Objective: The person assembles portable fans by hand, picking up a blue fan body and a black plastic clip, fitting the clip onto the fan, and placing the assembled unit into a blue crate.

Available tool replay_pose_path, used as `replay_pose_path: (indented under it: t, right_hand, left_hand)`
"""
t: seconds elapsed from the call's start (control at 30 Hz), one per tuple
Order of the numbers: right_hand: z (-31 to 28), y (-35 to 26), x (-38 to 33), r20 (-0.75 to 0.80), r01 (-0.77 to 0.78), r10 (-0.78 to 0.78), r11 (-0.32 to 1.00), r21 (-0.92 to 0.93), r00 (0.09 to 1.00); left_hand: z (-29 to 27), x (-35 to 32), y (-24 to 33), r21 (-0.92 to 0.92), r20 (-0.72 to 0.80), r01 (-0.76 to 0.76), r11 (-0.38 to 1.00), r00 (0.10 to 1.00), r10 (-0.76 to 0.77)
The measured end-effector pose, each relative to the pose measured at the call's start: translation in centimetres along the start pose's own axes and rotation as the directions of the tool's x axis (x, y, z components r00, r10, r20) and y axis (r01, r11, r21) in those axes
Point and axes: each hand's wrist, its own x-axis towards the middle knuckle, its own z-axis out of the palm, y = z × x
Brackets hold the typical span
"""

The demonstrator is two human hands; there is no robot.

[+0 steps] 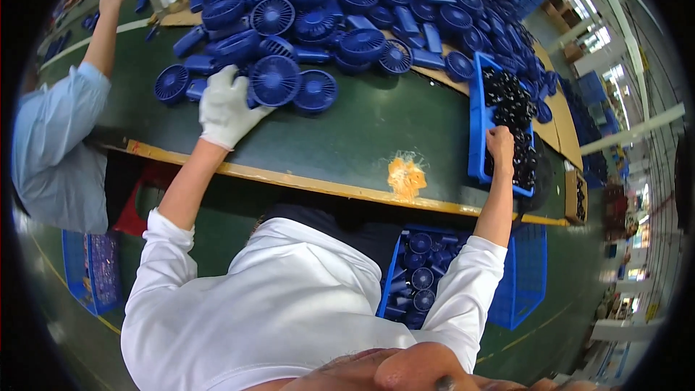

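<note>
Likely steadying it, my gloved left fingers [229, 78] clasp a round blue plastic fan [276, 81]; bare right fingers [495, 140] curl over small black pieces [508, 98], pinch hidden.

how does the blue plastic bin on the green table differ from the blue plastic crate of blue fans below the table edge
The bin holds small black parts; the crate holds blue fans. The bin rests on the green table; the crate sits lower, below it. The bare right hand is at the bin; the white right sleeve partly hides the crate. Both are blue and open-topped.
</note>
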Motion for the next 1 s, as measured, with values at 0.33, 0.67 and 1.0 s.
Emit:
replay_pose_path:
  t: [0.33,0.67,1.0]
  right_hand:
    - [0.5,0.2,2.3,0.235,0.189,-0.206,0.978,0.093,0.95]
    - [-0.6,-0.4,-0.7,-0.055,-0.145,0.326,0.558,0.817,0.944]
    - [-2.9,-10.2,-10.1,-0.25,0.157,0.161,0.442,0.883,0.955]
  left_hand:
    - [2.5,0.3,6.7,-0.382,-0.027,-0.598,0.704,0.769,0.639]
    - [-0.6,0.1,12.1,-0.474,0.355,-0.306,0.826,0.792,0.497]
    - [2.1,0.5,12.0,-0.615,0.256,-0.175,0.769,0.878,0.405]
